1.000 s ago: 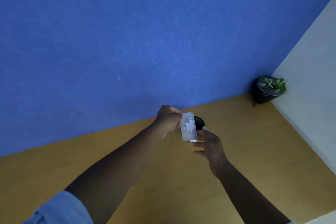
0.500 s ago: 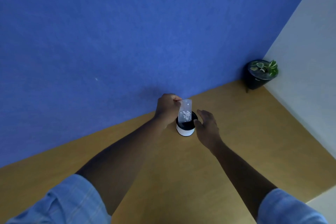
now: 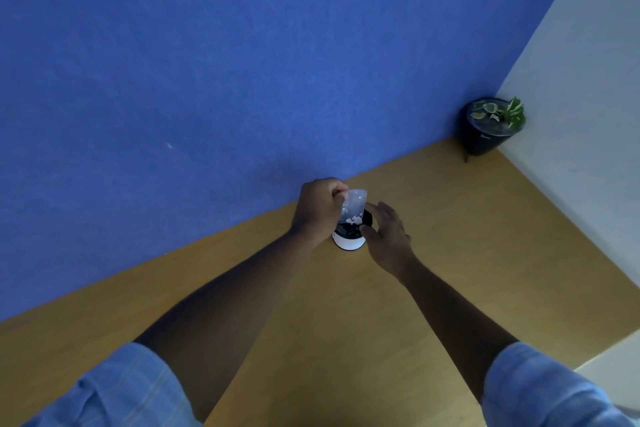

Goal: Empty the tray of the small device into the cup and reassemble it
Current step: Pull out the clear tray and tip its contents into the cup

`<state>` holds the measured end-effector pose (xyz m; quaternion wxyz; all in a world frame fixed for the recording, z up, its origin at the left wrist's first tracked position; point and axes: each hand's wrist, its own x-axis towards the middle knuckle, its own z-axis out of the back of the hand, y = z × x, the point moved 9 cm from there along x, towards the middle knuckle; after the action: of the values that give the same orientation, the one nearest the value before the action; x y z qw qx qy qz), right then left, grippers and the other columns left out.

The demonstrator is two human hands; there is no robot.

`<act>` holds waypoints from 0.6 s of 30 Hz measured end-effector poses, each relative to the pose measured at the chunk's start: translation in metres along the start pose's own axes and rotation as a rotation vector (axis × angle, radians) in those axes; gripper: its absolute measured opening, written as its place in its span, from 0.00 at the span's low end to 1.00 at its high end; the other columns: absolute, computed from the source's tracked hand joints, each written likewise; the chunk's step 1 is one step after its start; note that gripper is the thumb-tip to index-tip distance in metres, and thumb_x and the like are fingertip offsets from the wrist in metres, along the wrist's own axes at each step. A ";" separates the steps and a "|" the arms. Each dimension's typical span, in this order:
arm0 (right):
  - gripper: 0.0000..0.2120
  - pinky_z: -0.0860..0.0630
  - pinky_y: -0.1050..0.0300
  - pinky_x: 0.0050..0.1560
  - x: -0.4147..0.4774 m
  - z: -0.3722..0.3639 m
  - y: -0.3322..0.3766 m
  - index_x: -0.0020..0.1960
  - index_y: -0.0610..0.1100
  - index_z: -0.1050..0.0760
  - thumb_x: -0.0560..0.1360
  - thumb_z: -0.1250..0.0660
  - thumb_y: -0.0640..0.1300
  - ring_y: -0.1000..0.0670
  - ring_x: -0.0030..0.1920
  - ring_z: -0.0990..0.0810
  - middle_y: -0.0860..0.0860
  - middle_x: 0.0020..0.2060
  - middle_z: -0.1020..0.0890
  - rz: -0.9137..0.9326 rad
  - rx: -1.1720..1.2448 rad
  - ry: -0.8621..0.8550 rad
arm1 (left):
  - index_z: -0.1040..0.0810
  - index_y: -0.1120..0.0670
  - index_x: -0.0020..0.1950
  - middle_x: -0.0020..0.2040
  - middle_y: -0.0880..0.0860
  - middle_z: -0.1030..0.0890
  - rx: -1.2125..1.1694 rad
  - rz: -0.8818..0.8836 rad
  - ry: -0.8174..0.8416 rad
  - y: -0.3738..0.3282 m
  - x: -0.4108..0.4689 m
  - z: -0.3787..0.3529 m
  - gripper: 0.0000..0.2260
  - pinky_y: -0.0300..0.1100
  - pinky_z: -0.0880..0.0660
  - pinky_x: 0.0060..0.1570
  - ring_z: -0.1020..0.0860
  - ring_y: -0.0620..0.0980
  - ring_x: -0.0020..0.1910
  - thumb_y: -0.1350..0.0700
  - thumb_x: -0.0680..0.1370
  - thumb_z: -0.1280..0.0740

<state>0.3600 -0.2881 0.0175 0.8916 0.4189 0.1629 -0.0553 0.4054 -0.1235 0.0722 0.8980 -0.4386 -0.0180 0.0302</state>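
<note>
The left hand (image 3: 317,208) is closed on the clear tray (image 3: 353,206), tipped steeply over the cup (image 3: 349,240) with white bits gathered at its low end. The right hand (image 3: 388,236), fingers loosely spread, touches the cup's right rim. A potted plant (image 3: 491,125) stands in the tabletop's (image 3: 346,322) far right corner.

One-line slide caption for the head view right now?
Left hand tips the clear tray over the cup; right hand steadies the cup.
</note>
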 end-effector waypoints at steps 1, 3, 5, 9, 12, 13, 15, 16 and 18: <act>0.30 0.42 0.30 0.80 0.000 0.001 -0.001 0.83 0.51 0.39 0.83 0.36 0.48 0.41 0.84 0.40 0.47 0.85 0.39 -0.001 0.021 -0.015 | 0.12 0.60 0.54 0.51 0.55 0.10 0.001 -0.028 -0.001 -0.003 -0.003 0.000 0.07 0.35 0.23 0.48 0.14 0.49 0.50 0.62 0.82 0.30; 0.36 0.45 0.30 0.80 -0.002 0.003 -0.002 0.86 0.49 0.46 0.82 0.35 0.47 0.41 0.85 0.42 0.48 0.86 0.41 -0.019 0.072 -0.035 | 0.12 0.61 0.53 0.50 0.56 0.10 0.007 -0.087 -0.008 -0.009 -0.009 0.001 0.07 0.42 0.20 0.50 0.14 0.51 0.49 0.63 0.82 0.30; 0.38 0.46 0.30 0.80 -0.003 0.001 -0.003 0.87 0.49 0.48 0.82 0.34 0.46 0.42 0.85 0.43 0.48 0.87 0.43 -0.020 0.085 -0.028 | 0.13 0.63 0.50 0.47 0.58 0.11 0.023 -0.136 -0.021 -0.014 -0.015 0.001 0.07 0.49 0.18 0.49 0.14 0.54 0.47 0.64 0.81 0.30; 0.32 0.45 0.30 0.80 -0.003 -0.006 -0.004 0.84 0.52 0.40 0.82 0.34 0.48 0.42 0.86 0.44 0.48 0.87 0.45 0.003 0.033 0.003 | 0.14 0.65 0.48 0.45 0.60 0.12 0.037 -0.161 -0.042 -0.016 -0.020 0.000 0.06 0.54 0.17 0.48 0.14 0.56 0.46 0.65 0.80 0.31; 0.39 0.46 0.28 0.81 -0.003 -0.004 -0.005 0.87 0.49 0.48 0.82 0.33 0.48 0.41 0.86 0.45 0.48 0.88 0.46 -0.011 0.079 -0.017 | 0.13 0.64 0.51 0.47 0.58 0.11 0.011 -0.151 -0.054 -0.012 -0.021 0.001 0.06 0.48 0.18 0.48 0.14 0.53 0.47 0.65 0.81 0.31; 0.39 0.46 0.28 0.81 -0.002 -0.004 -0.006 0.87 0.49 0.49 0.82 0.32 0.48 0.41 0.86 0.45 0.48 0.88 0.46 -0.009 0.087 -0.022 | 0.13 0.63 0.51 0.47 0.58 0.11 0.004 -0.150 -0.056 -0.011 -0.022 0.001 0.06 0.46 0.19 0.48 0.14 0.53 0.48 0.65 0.81 0.31; 0.37 0.46 0.28 0.80 -0.002 -0.006 -0.005 0.86 0.52 0.46 0.82 0.33 0.49 0.42 0.86 0.46 0.48 0.88 0.46 0.003 0.057 -0.005 | 0.13 0.63 0.51 0.47 0.57 0.12 -0.006 -0.147 -0.063 -0.009 -0.022 0.002 0.06 0.43 0.20 0.47 0.15 0.52 0.47 0.65 0.81 0.31; 0.35 0.46 0.29 0.80 -0.001 -0.007 -0.006 0.85 0.54 0.43 0.82 0.34 0.49 0.43 0.87 0.47 0.48 0.88 0.46 0.010 0.034 0.008 | 0.14 0.63 0.51 0.47 0.57 0.12 -0.008 -0.145 -0.067 -0.009 -0.023 0.002 0.06 0.42 0.20 0.47 0.15 0.51 0.48 0.65 0.81 0.31; 0.34 0.46 0.29 0.80 -0.001 -0.008 -0.006 0.85 0.54 0.41 0.82 0.33 0.49 0.43 0.87 0.47 0.48 0.87 0.46 0.008 0.029 0.013 | 0.14 0.63 0.51 0.48 0.57 0.12 -0.005 -0.148 -0.075 -0.008 -0.024 0.002 0.06 0.40 0.21 0.47 0.15 0.51 0.48 0.65 0.81 0.31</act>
<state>0.3558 -0.2861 0.0088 0.8846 0.4326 0.1662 -0.0511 0.3815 -0.1287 0.0797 0.8954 -0.4368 -0.0838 -0.0200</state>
